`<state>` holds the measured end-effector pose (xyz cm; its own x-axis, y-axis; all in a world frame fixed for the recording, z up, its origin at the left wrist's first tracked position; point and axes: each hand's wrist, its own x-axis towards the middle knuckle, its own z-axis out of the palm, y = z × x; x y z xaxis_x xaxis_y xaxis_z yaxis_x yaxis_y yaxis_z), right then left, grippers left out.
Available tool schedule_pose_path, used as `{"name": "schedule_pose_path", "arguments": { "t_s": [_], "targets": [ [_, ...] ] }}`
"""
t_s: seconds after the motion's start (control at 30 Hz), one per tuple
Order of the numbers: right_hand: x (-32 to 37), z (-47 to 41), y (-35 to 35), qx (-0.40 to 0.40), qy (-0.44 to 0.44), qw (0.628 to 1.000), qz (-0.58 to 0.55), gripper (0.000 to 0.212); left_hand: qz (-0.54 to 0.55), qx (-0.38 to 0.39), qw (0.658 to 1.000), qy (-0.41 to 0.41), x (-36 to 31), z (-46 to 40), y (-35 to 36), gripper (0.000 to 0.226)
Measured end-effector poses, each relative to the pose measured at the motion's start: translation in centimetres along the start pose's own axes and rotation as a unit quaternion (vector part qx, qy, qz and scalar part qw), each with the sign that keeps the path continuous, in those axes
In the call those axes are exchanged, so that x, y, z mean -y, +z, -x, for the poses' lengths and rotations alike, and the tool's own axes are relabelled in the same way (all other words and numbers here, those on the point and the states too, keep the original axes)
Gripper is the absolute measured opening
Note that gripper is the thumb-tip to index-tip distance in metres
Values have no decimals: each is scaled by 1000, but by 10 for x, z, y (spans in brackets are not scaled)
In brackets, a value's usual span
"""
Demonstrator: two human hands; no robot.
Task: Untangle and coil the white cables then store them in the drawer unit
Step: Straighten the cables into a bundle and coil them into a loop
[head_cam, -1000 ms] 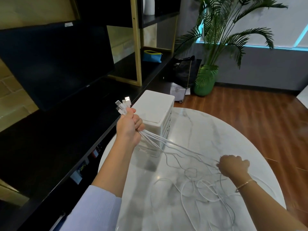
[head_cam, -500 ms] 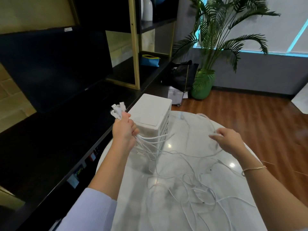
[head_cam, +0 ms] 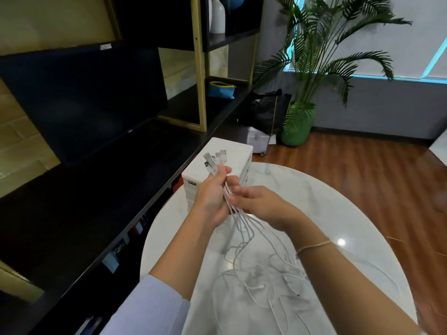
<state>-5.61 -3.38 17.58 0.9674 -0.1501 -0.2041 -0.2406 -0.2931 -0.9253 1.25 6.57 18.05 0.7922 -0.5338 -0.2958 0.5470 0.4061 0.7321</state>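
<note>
The white cables are gathered at their plug ends, which stick up together above the left hand; that hand grips the bundle just below the plugs, probably so every strand starts from one even point. The right hand is curled round the same strands just beneath it, seemingly placed to run down them and comb out the tangle. The free lengths hang down and lie in loose, crossing loops on the marble table. The white drawer unit stands right behind the hands at the table's far edge, handy for storing.
</note>
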Motion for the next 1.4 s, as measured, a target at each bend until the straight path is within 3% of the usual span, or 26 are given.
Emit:
{"name": "schedule_pose_path", "arguments": {
  "t_s": [0.1, 0.23, 0.4, 0.6, 0.83, 0.97, 1.23, 1.4],
  "targets": [
    [-7, 1, 15, 24, 8, 994, -104, 28, 9, -9, 1000, -5, 2, 1, -3, 23],
    [-19, 4, 30, 6, 39, 990, -138, 28, -48, -12, 999, 9, 1, -1, -18, 22],
    [-29, 7, 39, -49, 38, 995, -84, 31, -8, -43, 999, 7, 4, -5, -30, 18],
    [-35, 15, 42, -10, 40, 990, -135, 30, 85, -57, 995, -12, 0, -10, -30, 31],
    [-34, 20, 38, 16, 48, 990, -134, 30, 12, -54, 998, 4, -3, -10, -35, 21],
    [-33, 20, 40, 17, 55, 989, -133, 29, 40, -67, 997, -11, -3, -11, -37, 52],
    [-25, 20, 39, 44, 55, 992, -102, 24, 100, -95, 990, -24, -2, -6, -29, 19],
    [-20, 16, 39, 57, 55, 992, -98, 23, 77, -113, 991, 0, 4, -11, -27, 25]
  ]
}}
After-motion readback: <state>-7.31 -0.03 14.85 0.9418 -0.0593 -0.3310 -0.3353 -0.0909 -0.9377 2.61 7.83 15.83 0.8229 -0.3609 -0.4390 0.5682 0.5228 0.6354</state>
